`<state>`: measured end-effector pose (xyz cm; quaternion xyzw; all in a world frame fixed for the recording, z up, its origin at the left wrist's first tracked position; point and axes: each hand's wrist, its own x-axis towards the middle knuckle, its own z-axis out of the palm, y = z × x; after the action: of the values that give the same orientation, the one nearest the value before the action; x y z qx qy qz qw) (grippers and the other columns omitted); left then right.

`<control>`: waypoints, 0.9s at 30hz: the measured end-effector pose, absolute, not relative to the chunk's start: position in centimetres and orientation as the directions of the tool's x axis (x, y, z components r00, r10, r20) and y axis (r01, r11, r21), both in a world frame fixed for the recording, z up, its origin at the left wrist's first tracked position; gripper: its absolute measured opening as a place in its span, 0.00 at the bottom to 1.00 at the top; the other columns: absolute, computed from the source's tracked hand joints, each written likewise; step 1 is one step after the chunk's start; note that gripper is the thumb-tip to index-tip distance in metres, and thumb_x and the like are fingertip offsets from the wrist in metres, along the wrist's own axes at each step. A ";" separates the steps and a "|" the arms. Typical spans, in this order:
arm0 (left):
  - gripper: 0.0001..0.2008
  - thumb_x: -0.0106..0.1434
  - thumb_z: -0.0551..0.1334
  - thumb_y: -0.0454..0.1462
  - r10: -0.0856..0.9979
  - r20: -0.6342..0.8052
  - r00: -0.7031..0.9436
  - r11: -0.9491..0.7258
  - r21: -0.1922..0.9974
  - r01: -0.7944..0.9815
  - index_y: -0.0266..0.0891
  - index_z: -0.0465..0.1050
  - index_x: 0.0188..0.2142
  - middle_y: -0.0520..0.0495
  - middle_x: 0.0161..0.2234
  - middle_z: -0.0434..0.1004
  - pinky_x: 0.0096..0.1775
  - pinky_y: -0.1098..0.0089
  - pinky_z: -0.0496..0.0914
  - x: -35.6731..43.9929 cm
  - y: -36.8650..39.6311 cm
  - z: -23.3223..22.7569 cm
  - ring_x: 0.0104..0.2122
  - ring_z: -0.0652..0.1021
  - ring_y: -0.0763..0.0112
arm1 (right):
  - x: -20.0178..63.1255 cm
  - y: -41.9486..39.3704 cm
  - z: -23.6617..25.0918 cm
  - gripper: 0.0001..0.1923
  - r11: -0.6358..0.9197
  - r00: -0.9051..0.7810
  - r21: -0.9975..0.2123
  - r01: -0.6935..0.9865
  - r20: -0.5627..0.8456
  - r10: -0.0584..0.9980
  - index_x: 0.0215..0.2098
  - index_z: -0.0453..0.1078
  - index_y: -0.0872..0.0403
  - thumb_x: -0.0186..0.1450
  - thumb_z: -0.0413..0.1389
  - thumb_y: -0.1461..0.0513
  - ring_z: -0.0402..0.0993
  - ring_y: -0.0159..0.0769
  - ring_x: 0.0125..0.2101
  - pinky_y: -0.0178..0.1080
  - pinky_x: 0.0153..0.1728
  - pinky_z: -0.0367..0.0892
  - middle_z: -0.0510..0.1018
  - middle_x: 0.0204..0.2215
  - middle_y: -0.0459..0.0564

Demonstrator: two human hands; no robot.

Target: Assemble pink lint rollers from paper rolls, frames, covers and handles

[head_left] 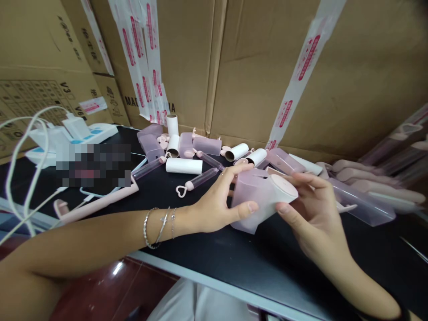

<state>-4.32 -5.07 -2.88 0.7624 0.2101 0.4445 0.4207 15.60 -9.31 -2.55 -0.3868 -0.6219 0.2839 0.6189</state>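
My left hand (220,200) is wrapped around a translucent pink plastic case (245,196), thumb in front and fingers behind. In my right hand (314,214), a white roll with a pale pink end cap (284,186) is pinched between thumb and fingers. The roll lies tilted against the case's right side, its lower part behind or inside the cloudy plastic; I cannot tell which. Both are held above the black tabletop (214,254). Just beyond my left hand lies a clear pink tube with a heart-shaped loop (197,182).
Several white rolls (183,166) and pink cases (207,146) lie along the cardboard wall (247,80). More pink parts (368,178) are piled at the right. At the left are a power strip (100,131), white cables (10,165) and a pink handle (100,203).
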 end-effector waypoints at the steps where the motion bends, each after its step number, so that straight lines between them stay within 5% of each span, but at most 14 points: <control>1: 0.34 0.61 0.66 0.44 0.689 0.521 0.504 -0.574 0.817 -0.060 0.43 0.52 0.62 0.36 0.65 0.57 0.55 0.57 0.71 -4.3 -5.1 -3.0 0.62 0.66 0.55 | 15.6 -9.4 -2.3 0.22 0.562 0.059 -0.815 0.138 0.573 0.817 0.49 0.62 0.44 0.59 0.64 0.59 0.74 0.40 0.50 0.45 0.49 0.73 0.74 0.48 0.50; 8: 0.32 0.60 0.66 0.40 0.682 0.534 0.499 -0.560 0.821 -0.113 0.42 0.53 0.60 0.34 0.66 0.54 0.59 0.55 0.67 -3.9 -5.4 -3.6 0.62 0.66 0.56 | 16.1 -9.8 -1.5 0.19 0.649 -0.029 -0.697 0.305 0.675 0.737 0.48 0.66 0.46 0.60 0.63 0.63 0.74 0.44 0.52 0.50 0.53 0.71 0.76 0.48 0.51; 11: 0.32 0.60 0.65 0.42 0.675 0.564 0.476 -0.643 0.766 0.005 0.41 0.55 0.60 0.35 0.63 0.60 0.58 0.57 0.68 -4.6 -5.2 -1.8 0.61 0.67 0.56 | 16.1 -9.9 -1.3 0.19 0.658 0.055 -0.686 0.311 0.704 0.708 0.47 0.66 0.46 0.59 0.63 0.64 0.74 0.43 0.51 0.51 0.54 0.69 0.74 0.47 0.51; 15: 0.33 0.64 0.59 0.44 0.624 0.700 0.349 -0.755 0.425 0.499 0.42 0.51 0.65 0.39 0.64 0.59 0.61 0.59 0.63 -7.3 -4.0 3.4 0.63 0.64 0.58 | 16.3 -9.8 -0.5 0.22 0.680 0.287 -0.666 0.308 0.746 0.601 0.47 0.66 0.47 0.56 0.65 0.64 0.71 0.43 0.51 0.55 0.60 0.61 0.71 0.48 0.53; 19: 0.34 0.63 0.59 0.40 0.769 0.584 0.262 -0.374 0.079 0.924 0.41 0.52 0.67 0.37 0.60 0.64 0.58 0.51 0.63 -10.5 -2.4 7.5 0.58 0.70 0.49 | 16.6 -9.4 -0.7 0.20 0.642 0.340 -0.735 0.220 0.675 0.656 0.48 0.65 0.44 0.60 0.63 0.60 0.72 0.46 0.51 0.59 0.58 0.62 0.71 0.48 0.52; 23: 0.25 0.63 0.57 0.39 0.943 0.223 0.248 -0.186 -0.267 0.946 0.40 0.65 0.60 0.35 0.50 0.74 0.47 0.48 0.70 -12.6 -1.5 7.4 0.47 0.77 0.45 | 16.6 -9.1 -1.6 0.18 0.497 0.279 -0.862 0.095 0.503 0.818 0.50 0.63 0.43 0.63 0.60 0.55 0.79 0.47 0.39 0.56 0.40 0.75 0.73 0.49 0.54; 27: 0.19 0.65 0.52 0.33 0.951 0.116 0.286 -0.228 -0.360 0.905 0.34 0.72 0.53 0.30 0.50 0.75 0.45 0.48 0.70 -12.8 -1.1 5.4 0.48 0.76 0.42 | 16.3 -9.0 -1.5 0.22 0.323 0.335 -0.945 0.057 0.323 0.885 0.50 0.63 0.43 0.61 0.61 0.50 0.79 0.43 0.30 0.45 0.25 0.75 0.77 0.46 0.55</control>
<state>-12.85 -1.09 5.37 0.7811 0.5940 -0.0638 -0.1817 16.31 -8.98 -1.47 -0.4884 -0.4822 0.3161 0.6550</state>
